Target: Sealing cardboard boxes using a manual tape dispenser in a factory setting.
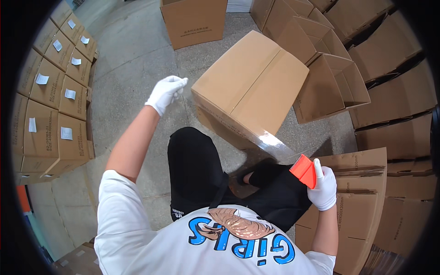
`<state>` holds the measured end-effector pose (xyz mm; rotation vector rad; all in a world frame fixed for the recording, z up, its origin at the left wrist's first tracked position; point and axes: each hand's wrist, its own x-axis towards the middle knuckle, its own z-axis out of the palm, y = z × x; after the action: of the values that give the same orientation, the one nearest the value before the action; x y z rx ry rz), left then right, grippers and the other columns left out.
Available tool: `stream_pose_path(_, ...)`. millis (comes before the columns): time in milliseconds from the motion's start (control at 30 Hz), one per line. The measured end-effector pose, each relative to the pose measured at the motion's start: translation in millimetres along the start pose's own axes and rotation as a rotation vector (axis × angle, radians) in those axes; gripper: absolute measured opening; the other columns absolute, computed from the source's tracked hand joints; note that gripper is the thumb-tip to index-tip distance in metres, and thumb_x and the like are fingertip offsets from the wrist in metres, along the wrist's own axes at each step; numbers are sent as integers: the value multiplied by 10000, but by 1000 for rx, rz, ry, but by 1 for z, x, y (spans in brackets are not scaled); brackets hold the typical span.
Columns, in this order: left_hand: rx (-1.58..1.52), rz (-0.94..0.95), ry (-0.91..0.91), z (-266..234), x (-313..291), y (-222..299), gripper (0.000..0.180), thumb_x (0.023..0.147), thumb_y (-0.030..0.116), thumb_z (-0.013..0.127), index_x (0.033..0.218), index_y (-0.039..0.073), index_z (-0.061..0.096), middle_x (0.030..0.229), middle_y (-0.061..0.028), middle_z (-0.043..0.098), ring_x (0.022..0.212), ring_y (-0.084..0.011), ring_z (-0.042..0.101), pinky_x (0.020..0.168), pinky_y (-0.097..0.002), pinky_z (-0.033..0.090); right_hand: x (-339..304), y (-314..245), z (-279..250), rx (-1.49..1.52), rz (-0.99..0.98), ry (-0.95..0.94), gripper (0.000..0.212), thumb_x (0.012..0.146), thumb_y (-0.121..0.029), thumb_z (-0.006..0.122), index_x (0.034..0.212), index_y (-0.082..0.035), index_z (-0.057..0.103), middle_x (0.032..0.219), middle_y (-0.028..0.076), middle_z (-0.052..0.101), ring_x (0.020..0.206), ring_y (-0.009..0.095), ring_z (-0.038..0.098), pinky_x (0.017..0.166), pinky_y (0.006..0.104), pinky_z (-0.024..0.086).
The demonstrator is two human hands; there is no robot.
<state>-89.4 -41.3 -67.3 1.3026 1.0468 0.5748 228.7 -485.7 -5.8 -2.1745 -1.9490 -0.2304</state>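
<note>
A closed brown cardboard carton (256,68) rests on the floor in front of me, a seam running across its top. Clear packing tape (270,142) clings along its near edge and stretches off the near right corner. The strip leads to an orange-red tape dispenser (304,171), which my white-gloved right hand (323,187) grips beside my knee. My left hand (167,93), also in a white glove, is raised just left of the carton without touching it. Its fingers are curled together, and I see nothing in them.
Stacked, labelled cartons (50,110) stand along the left. An open carton (195,23) sits beyond the taped one, and several more open cartons (330,87) crowd the right. Flattened cardboard (353,201) lies beside my right arm. My legs (195,160) are close to the carton's near side.
</note>
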Motion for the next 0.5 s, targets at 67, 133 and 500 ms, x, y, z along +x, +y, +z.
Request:
stream_pose_path(67,10,18,13,4,9,-14,220,864,288,735,829,106,617,675,65,531,578,-38,423,540,-204,338,4,-2,6,18,-1,-2,836,651,34,670,1435,-77,404,915,147,565,804,339,564,717,420,480)
stream_pose_path(133,-61,52,28,7,16,-23,234,848,299,755,848,112,615,675,67,522,577,-37,421,533,-208,335,10,-5,11,26,10,-16,832,653,27,669,1435,-76,404,909,150,566,801,341,564,718,421,479)
stream_pose_path(500,-78,13,139,9,41,-52,216,879,286,726,819,131,589,642,78,488,556,-41,402,525,-214,324,32,-2,36,34,28,-129,804,678,-15,688,1431,-90,416,862,155,565,767,348,574,679,433,477)
